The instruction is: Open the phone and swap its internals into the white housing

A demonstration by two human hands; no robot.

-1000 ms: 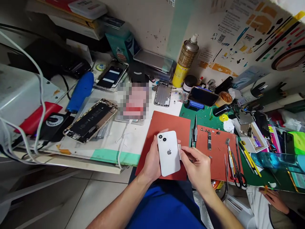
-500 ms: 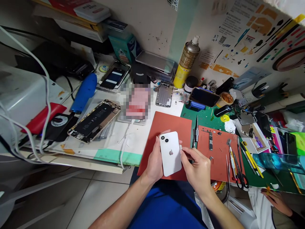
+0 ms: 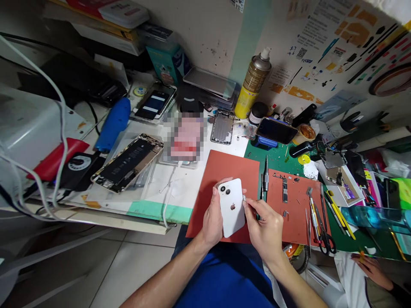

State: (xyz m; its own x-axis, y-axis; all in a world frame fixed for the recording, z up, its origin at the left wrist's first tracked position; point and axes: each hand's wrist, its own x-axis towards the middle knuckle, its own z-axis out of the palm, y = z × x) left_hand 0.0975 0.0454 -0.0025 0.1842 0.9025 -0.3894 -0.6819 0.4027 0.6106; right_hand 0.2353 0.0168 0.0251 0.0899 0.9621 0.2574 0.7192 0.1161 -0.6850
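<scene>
A white phone (image 3: 231,214), back side up with two camera lenses at its top left, is held above the red-brown mat (image 3: 231,167). My left hand (image 3: 213,218) is wrapped round its left side, fingertips showing past the right edge. At that right edge my right hand (image 3: 265,224) pinches a tiny light piece between thumb and forefinger; it looks like a small tray, though its details are too small to tell. A screwdriver (image 3: 266,175) lies to the right of the mat.
Scissors (image 3: 326,244) and tweezers rest on a second red-brown mat (image 3: 298,218) with small parts. An opened phone (image 3: 128,164) lies at the left. Behind stand a spray can (image 3: 253,83) and a phone on a blue stand (image 3: 276,130). Another person's hand (image 3: 374,269) shows at lower right.
The white phone has shifted slightly right and turned a little in my left hand. My right hand stays at its edge with the same pinch.
</scene>
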